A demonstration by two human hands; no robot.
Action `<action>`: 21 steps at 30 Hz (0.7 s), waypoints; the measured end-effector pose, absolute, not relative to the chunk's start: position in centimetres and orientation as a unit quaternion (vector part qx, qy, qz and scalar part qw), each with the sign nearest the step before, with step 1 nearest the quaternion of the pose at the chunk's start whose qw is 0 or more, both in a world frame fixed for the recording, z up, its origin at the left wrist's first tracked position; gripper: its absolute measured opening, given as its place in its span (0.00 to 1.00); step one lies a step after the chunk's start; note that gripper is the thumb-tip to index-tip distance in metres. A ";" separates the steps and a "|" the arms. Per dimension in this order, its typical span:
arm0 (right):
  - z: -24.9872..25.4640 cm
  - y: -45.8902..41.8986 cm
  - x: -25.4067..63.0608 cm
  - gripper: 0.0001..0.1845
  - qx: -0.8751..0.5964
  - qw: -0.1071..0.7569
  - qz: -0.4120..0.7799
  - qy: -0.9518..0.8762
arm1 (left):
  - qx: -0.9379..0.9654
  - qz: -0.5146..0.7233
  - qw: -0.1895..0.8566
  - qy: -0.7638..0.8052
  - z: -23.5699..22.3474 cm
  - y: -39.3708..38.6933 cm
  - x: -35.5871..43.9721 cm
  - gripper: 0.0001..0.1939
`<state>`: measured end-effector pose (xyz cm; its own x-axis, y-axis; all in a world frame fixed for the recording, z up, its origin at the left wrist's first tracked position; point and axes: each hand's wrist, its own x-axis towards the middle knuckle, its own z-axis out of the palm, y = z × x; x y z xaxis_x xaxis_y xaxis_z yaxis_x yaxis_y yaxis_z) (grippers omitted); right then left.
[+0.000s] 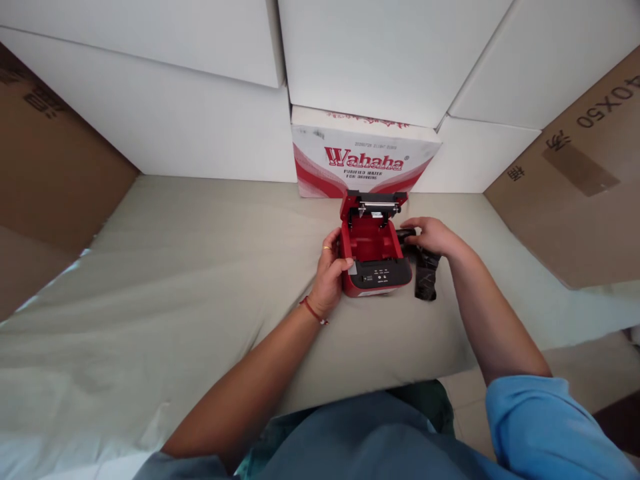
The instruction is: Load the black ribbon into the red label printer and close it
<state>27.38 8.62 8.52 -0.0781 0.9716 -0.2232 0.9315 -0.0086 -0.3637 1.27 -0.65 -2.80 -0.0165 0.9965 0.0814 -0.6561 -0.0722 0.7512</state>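
Note:
A red label printer (371, 243) with a black control panel sits upright on the cloth-covered surface, its lid raised at the back. Its red inner compartment is exposed, and I see nothing loaded in it. My left hand (330, 275) grips the printer's left side, thumb on the near left corner by the panel. Just right of the printer, my right hand (431, 237) closes its fingers on a crumpled black bundle (426, 275), dark and glossy, hanging or lying toward me. What exactly the bundle is I cannot make out, and its upper part is partly hidden by my fingers.
Behind the printer a white and red Wahaha water carton (365, 160) leans against white panels (390, 60). Brown cardboard boxes stand at the left (55, 180) and right (575, 173). A pale greenish cloth (200, 267) with wrinkles covers the surface, whose near edge runs by my body.

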 end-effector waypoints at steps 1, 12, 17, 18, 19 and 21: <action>8.0 8.4 27.5 0.24 -0.677 0.051 0.206 -0.705 | 0.317 0.661 0.626 0.267 -2.8 -0.7 1.3 0.38; 6.6 3.7 32.8 0.20 -0.664 0.019 0.168 -0.728 | 0.329 0.662 0.619 0.264 -3.3 -0.4 1.3 0.36; 11.8 0.4 35.3 0.20 -0.621 0.036 0.263 -0.737 | 0.331 0.662 0.616 0.268 -3.1 -0.5 1.4 0.37; 13.8 -0.4 35.9 0.25 -0.606 0.058 0.300 -0.735 | 0.332 0.662 0.616 0.268 -3.1 -0.5 1.4 0.37; 15.9 -1.1 36.2 0.28 -0.586 0.074 0.322 -0.740 | 0.331 0.662 0.617 0.267 -3.1 -0.5 1.4 0.37; 19.4 -2.2 35.4 0.28 -0.536 0.097 0.339 -0.767 | 0.327 0.665 0.616 0.265 -3.0 -0.5 1.3 0.36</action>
